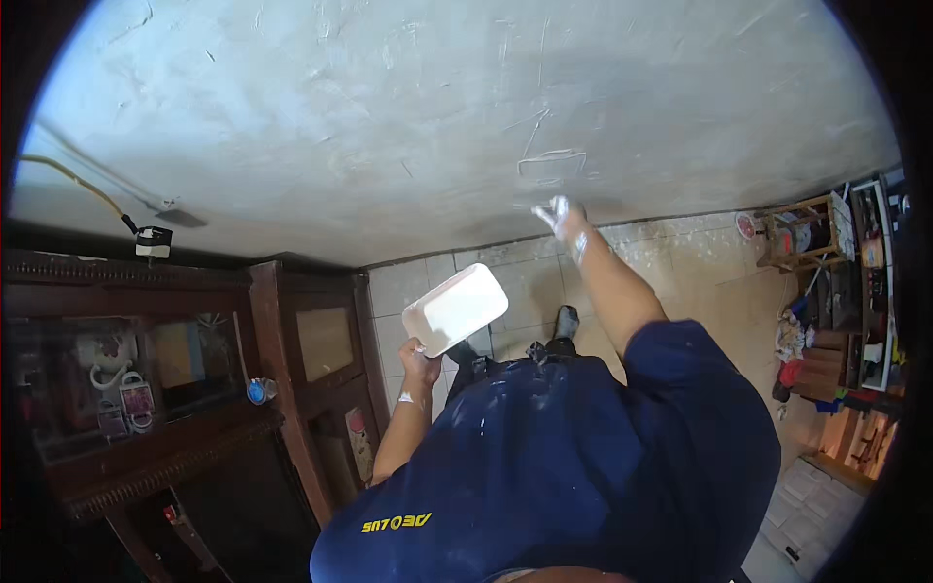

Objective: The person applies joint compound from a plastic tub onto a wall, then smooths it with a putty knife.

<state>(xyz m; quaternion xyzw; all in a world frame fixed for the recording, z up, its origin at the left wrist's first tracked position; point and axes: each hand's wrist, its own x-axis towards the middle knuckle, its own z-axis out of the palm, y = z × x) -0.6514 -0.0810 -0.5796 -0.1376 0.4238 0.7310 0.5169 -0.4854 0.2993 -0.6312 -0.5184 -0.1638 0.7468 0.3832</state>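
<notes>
Low in front of the grey plastered wall (389, 107), my right hand (561, 216) is stretched out, its fingers smeared white and apart. I make out no tool in it, though the fingertips are slightly blurred. Just above it on the wall is a raised rectangular outline (552, 165), with a thin line running up from it. At the left of my body, my left hand (419, 363) grips a white rectangular tub (457, 308) by its near left corner. The tub is tilted and its inside looks white. White smears mark both forearms.
A dark wooden cabinet (282, 360) with glass panes stands at the left. A lamp-like fitting (154, 241) hangs from a yellow cable above it. To the right are a wooden stool (812, 228) and cluttered shelves (870, 291). White specks dot the tiled floor (632, 257).
</notes>
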